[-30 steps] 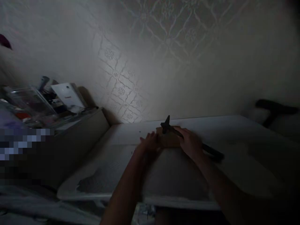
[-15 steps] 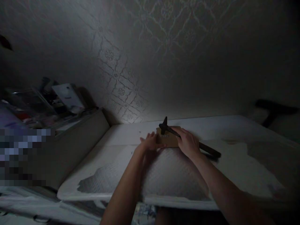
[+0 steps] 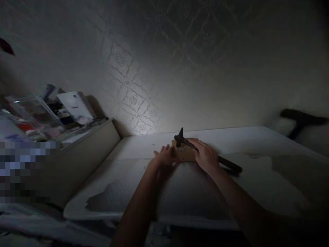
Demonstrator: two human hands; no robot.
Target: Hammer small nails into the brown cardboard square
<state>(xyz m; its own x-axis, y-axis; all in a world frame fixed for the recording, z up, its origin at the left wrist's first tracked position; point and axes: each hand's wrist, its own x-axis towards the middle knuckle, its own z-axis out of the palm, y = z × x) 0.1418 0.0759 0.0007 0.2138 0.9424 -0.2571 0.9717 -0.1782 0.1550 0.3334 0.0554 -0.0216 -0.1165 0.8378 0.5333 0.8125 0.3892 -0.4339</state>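
Observation:
My right hand (image 3: 207, 158) is closed around the dark handle of a hammer (image 3: 230, 164). The handle slants down to the right, and its head lies at the upper left with a pointed end upward. Beneath the head is a flat brown cardboard box (image 3: 186, 155) with small dark printing, partly covered by my right hand. My left hand (image 3: 164, 156) rests at the box's left end, fingers spread, the thumb along its near edge. Whether the hammer head touches the box I cannot tell.
The white table top (image 3: 133, 147) has worn grey patches and stands against a patterned wall (image 3: 180, 68). To the left, a cabinet (image 3: 95, 147) carries a white box (image 3: 75, 104), a clear case (image 3: 33, 109) and clutter. A dark T-shaped object (image 3: 303, 118) is at the right.
Both hands, the hammer and the box keep nearly the same positions. The light has shifted: the wall and left clutter look brighter, while the near table edge and forearms are darker.

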